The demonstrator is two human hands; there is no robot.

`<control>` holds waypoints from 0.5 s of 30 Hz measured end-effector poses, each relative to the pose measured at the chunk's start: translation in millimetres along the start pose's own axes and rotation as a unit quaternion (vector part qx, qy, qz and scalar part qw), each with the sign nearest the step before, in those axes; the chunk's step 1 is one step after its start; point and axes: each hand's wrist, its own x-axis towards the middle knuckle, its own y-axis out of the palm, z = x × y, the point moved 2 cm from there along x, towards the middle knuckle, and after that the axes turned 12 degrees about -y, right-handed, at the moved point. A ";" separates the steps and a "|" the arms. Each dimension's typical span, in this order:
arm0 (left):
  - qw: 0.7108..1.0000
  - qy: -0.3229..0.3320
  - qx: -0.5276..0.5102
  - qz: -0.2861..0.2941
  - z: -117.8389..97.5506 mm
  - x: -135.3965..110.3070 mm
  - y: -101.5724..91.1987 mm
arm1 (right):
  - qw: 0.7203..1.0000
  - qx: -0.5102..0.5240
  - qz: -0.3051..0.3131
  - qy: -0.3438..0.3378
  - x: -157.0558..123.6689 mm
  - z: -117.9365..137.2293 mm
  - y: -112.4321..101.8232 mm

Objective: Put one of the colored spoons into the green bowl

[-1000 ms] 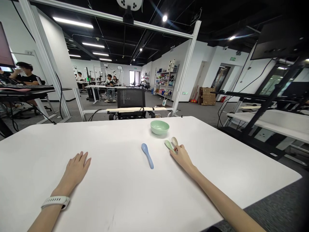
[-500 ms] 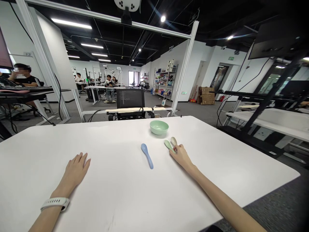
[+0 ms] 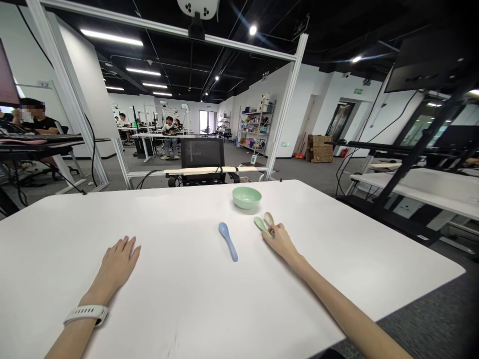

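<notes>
My right hand (image 3: 280, 241) is closed, its fingers pinching the handle of a beige spoon (image 3: 268, 218) on the right of the table. Right beside it lies a green spoon (image 3: 261, 224), whose handle end is partly covered by my fingers. Left of these, a blue spoon (image 3: 228, 241) rests on the tabletop, untouched by either hand. Behind the spoons sits a light green bowl (image 3: 247, 198), upright. My left hand (image 3: 119, 262) lies flat on the table at the left with fingers stretched out, holding nothing.
The white table (image 3: 168, 299) fills the foreground. A metal frame (image 3: 288, 104) rises past its far edge, with an office chair (image 3: 202, 152) behind it. Other people sit at desks in the background. To the right stands another white desk (image 3: 430, 192).
The beige spoon's bowl end has shifted very slightly to the left with my right hand. My left hand, the blue spoon and the bowl look unmoved.
</notes>
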 end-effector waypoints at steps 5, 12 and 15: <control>1.000 0.004 -0.004 -0.016 1.1 0.2 1.9 | 1.000 0.006 -0.004 -0.003 0.0 -1.9 1.8; 1.000 -0.008 0.018 0.007 2.0 0.9 2.6 | 0.999 0.047 -0.014 0.006 -0.2 -5.5 1.4; 1.000 -0.007 0.019 0.006 1.5 1.1 2.2 | 0.997 0.049 -0.054 0.018 4.7 -13.5 -6.3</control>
